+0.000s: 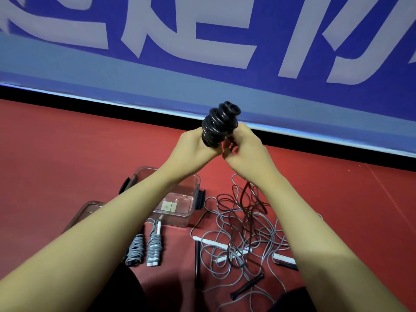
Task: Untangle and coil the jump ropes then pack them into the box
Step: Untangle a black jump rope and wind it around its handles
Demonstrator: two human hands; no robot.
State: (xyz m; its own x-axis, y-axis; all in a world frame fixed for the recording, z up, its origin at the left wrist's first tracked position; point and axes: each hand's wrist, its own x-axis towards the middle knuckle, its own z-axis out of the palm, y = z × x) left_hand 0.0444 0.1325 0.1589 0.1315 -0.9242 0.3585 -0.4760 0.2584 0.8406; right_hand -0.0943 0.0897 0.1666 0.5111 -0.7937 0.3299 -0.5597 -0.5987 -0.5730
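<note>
We hold one black jump rope (219,122), coiled round its handles, at twelve o'clock: left hand (195,148) clenched on the bundle, right hand (244,152) pinching its trailing cord. Clear box (180,199) at seven o'clock; two coiled grey ropes (146,246) below it; tangled ropes (243,235) at five o'clock.

I see a red floor (67,154) carrying everything. On it stands a clear box (180,199), open, with its lid (86,211) lying just beside it to the left. In front of the box lie two coiled grey ropes (144,246), side by side. To the right sprawls a tangle (243,239) of grey and dark ropes with white and black handles in it. A blue banner (202,41) rises along the floor's far edge.
</note>
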